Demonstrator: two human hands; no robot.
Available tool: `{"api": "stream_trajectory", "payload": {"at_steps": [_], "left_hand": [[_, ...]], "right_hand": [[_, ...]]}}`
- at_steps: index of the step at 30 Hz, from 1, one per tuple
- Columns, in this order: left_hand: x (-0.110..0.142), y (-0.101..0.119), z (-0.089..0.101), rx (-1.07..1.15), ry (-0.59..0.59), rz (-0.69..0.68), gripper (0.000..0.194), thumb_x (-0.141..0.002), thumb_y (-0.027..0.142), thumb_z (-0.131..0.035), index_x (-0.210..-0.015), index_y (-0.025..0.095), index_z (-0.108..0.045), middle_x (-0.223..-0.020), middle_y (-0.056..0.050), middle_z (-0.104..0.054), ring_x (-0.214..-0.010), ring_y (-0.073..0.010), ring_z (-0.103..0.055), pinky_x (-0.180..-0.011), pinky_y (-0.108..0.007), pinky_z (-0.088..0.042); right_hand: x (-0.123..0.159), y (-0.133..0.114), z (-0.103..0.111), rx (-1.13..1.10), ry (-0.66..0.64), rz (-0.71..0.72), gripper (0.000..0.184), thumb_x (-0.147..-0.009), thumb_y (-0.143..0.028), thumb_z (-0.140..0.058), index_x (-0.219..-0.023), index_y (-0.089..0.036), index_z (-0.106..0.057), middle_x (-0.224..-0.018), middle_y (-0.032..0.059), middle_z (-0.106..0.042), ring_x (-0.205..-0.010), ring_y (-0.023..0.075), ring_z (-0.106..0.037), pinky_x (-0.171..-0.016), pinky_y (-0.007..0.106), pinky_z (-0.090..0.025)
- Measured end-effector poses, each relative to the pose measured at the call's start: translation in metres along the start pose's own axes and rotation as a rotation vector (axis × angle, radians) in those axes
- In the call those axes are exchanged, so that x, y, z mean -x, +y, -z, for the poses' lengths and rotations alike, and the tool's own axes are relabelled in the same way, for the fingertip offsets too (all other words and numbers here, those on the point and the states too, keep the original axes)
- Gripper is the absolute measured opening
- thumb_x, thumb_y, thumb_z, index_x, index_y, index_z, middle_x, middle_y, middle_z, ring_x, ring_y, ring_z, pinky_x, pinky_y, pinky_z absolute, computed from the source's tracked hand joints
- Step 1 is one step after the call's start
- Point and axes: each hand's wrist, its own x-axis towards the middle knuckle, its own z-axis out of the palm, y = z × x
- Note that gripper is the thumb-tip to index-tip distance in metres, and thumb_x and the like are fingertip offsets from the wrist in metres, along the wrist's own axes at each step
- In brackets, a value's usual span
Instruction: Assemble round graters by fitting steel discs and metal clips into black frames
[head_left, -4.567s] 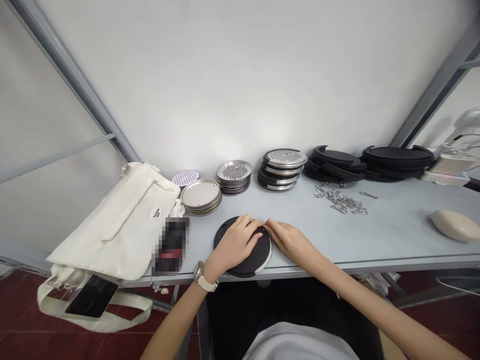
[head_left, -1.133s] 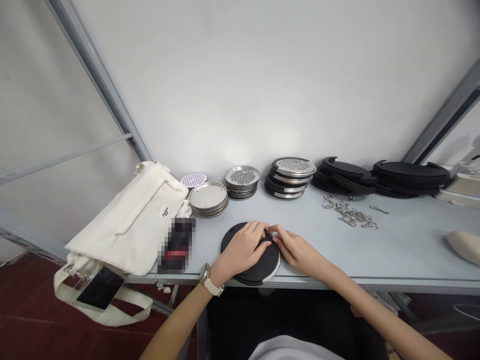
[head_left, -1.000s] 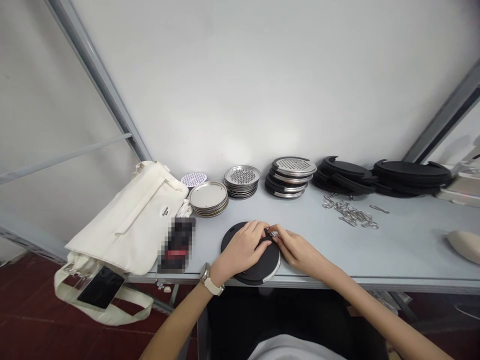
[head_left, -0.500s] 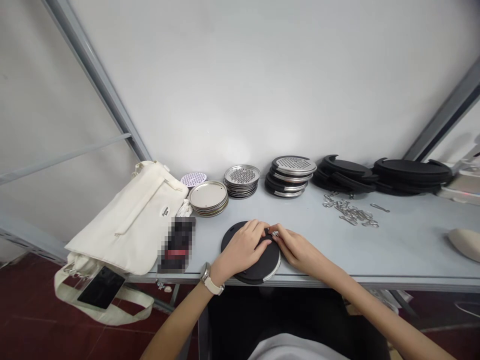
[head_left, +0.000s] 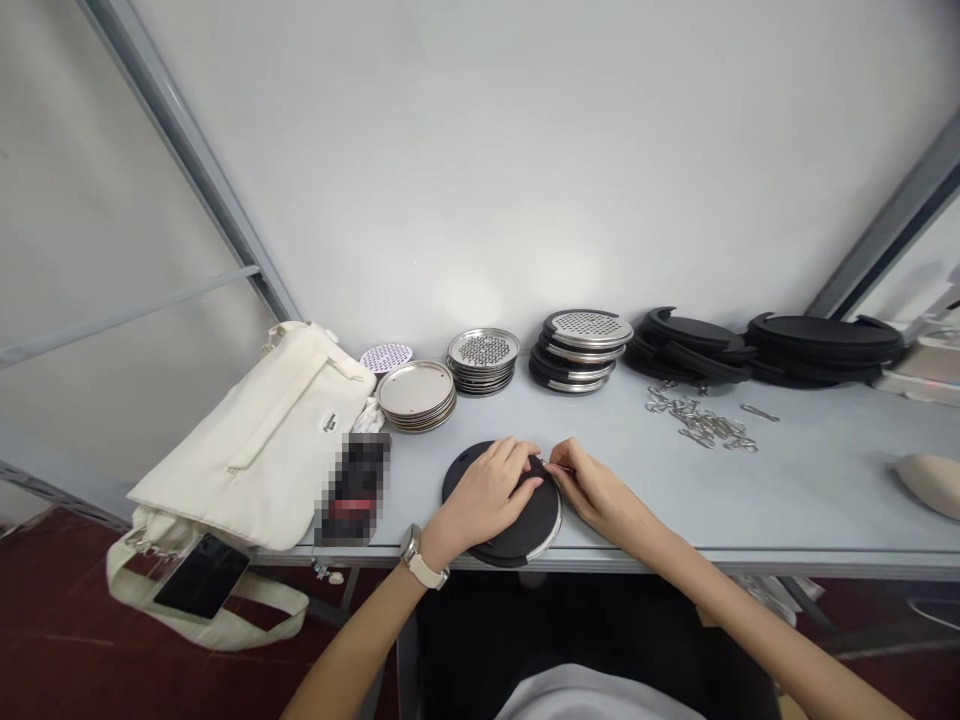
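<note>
A black round disc (head_left: 529, 530) with a strip of silver rim lies flat near the table's front edge. Across its top rests my left hand (head_left: 491, 490), fingers bent over the far right part and thumb set apart, holding the disc against the table. At the disc's right edge my right hand (head_left: 589, 488) is closed in a pinch on a small silver metal clip (head_left: 546, 463), mostly covered by the fingertips. A pile of similar silver clips (head_left: 701, 420) lies farther right, with a single clip (head_left: 759, 412) apart from it.
Along the wall stand plain metal discs (head_left: 416, 388), perforated grater discs (head_left: 484, 350), black-and-silver assembled discs (head_left: 589, 330) and black ring-edged discs (head_left: 694, 335), (head_left: 825, 335) in stacks. A cream bag (head_left: 255, 440), a blurred dark item (head_left: 352, 490) and a phone (head_left: 202, 577) are left.
My right hand has shifted slightly right, its fingers more bent around the clip. My left hand and the disc stay nearly where they were.
</note>
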Motion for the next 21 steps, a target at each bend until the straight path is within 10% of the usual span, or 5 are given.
{"api": "stream_trajectory", "payload": {"at_steps": [21], "left_hand": [[-0.0007,0.0011,0.0005,-0.012,0.003,0.001,0.015,-0.093,0.024,-0.044,-0.107,0.019,-0.048,-0.095,-0.004,-0.053,-0.093,-0.0186,-0.050,-0.085,-0.035,-0.043]], "right_hand": [[0.0018,0.0011,0.0007,0.009,0.037,0.111,0.019,-0.097,-0.025,-0.032,-0.101,-0.023,-0.051,-0.094,0.0078,-0.057,-0.092,0.0200,-0.056,-0.081,0.036,-0.049]]}}
